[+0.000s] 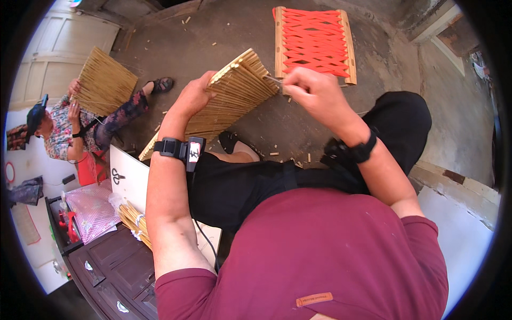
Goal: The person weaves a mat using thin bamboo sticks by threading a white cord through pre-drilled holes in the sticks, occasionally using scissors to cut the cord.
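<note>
A panel of thin straw-coloured sticks, laid side by side, stands tilted in front of my knees. My left hand is closed on its upper left edge, with the fingers partly hidden behind the sticks. Off the panel's right edge, my right hand is closed in a pinch. A thin pale strand runs from these fingers to the panel; whether it is cord or wire I cannot tell. Both wrists wear black straps, and a small dark box sits on the left one.
On the left a seated co-worker holds a similar stick panel. A wooden frame with red webbing lies ahead on the floor. Left of me stand a white board, a stick bundle and a dark cabinet. Short stick offcuts litter the floor.
</note>
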The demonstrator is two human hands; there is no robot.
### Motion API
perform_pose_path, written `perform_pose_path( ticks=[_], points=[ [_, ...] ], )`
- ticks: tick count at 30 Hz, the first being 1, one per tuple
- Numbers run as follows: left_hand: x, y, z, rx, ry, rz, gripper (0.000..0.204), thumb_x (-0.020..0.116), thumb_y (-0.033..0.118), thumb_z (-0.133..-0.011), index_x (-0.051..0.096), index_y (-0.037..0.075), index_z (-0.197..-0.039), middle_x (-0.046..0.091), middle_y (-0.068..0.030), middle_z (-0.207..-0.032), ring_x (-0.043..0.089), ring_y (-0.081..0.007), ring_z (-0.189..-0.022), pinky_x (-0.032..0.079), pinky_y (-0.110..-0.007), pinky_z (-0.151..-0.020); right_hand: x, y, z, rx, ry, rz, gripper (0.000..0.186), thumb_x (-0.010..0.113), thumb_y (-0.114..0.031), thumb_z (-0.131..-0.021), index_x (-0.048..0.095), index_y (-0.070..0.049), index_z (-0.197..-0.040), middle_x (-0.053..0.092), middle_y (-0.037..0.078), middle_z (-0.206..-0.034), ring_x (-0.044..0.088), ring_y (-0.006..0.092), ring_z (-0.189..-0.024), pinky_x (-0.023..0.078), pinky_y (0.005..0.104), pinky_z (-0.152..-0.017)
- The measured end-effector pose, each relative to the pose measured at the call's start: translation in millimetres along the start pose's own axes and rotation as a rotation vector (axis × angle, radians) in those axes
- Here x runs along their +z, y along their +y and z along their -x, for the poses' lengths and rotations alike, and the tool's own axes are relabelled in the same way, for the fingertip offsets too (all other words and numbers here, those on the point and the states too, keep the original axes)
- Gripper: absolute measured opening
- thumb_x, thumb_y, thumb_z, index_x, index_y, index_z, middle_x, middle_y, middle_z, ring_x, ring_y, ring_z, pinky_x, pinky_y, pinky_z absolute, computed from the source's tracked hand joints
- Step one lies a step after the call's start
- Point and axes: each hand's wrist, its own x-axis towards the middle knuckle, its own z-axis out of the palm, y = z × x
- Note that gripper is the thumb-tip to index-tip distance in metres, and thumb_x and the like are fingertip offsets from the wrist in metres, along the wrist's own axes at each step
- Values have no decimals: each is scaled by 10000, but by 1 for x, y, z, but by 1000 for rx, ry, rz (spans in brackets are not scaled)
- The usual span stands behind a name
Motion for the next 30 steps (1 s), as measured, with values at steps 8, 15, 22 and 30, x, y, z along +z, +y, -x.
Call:
perform_pose_path(
  ticks=[8,15,22,30],
  points=[
    [22,20,-25,31,369,-307,309,628,403,-861,601,212,-1103,687,-92,-955,654,-316,-866,507,-434,-700,61,46,-40,30,44,-76,113,625,-116,-848,657,-22,-902,536,-4,-614,459,51,-565,397,255,-528],
    [37,15,-32,68,514,-412,301,655,362,-843,591,103,-982,671,-119,-867,652,-330,-799,508,-434,-672,78,53,-51,250,-85,-140,275,567,-133,-832,654,-55,-1081,640,158,-743,606,229,-627,485,347,-616],
    [54,54,-16,-131,512,-510,374,692,413,-803,544,70,-807,641,-136,-788,640,-346,-735,500,-445,-612,73,48,-30,150,-3,-313,251,545,-96,-870,652,-52,-1093,544,42,-619,492,98,-508,417,275,-496],
    [109,78,35,-71,539,-551,378,757,383,-724,505,102,-747,553,-59,-720,577,-257,-706,475,-379,-603,55,105,54,895,293,-1240,158,530,-126,-944,553,-72,-1091,470,-18,-643,419,81,-516,361,245,-489]
  ],
)
